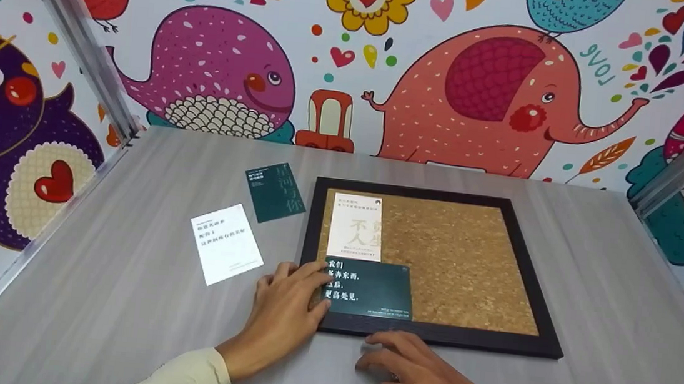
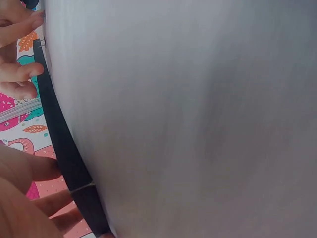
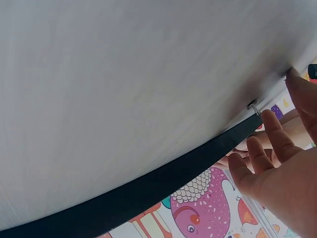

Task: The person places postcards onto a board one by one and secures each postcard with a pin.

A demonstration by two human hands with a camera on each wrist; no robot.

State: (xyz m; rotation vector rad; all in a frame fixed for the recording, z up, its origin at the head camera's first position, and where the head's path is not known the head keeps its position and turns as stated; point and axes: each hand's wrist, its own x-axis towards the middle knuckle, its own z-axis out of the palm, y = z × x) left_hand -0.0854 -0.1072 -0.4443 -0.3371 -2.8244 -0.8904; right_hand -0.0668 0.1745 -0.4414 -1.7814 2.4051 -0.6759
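Observation:
A black-framed cork board lies flat on the table. Inside its left side sits a white printed card, and directly below that a dark green card with white lettering. My left hand rests over the frame's lower left side, fingertips touching the green card's left edge. My right hand is just below the frame's bottom edge, fingers loosely bent with nothing held. Both wrist views show the black frame edge-on beside the fingers; the cards are out of sight there.
Left of the board, another white card and another dark green card lie on the grey table. Behind the table stands a wall with cartoon animals, with metal posts at the sides.

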